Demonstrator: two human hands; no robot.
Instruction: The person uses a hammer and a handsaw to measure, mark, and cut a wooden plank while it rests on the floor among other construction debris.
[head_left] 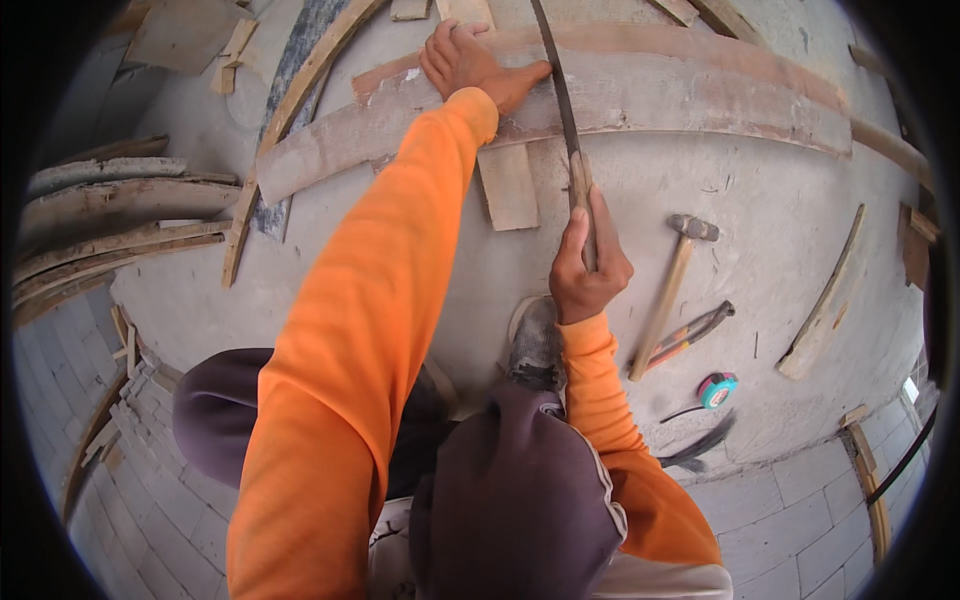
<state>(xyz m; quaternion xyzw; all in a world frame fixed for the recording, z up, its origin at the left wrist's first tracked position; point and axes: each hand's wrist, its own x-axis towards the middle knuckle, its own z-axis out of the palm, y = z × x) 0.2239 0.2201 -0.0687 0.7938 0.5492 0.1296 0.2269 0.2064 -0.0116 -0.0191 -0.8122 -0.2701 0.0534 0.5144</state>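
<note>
My right hand (590, 262) is wrapped round the wooden handle of a handsaw (566, 105). Its narrow dark blade points away from me and lies across a long, dusty wooden board (700, 98). On that board, just left of the blade, my left hand (478, 68) presses down flat with the fingers apart. Its thumb reaches out close to the blade, and I cannot tell whether they touch. A short piece of wood (510, 188) sticks out from under the board towards me. Whether the blade has cut into the board cannot be made out.
Right of my right hand lie a hammer (670, 290), orange-handled pincers (690, 335), a teal tape measure (717, 390) and a wood strip (825, 295). Planks (130, 215) are stacked at the left, near a long batten (290, 110). My shoe (537, 345) stands on the concrete floor.
</note>
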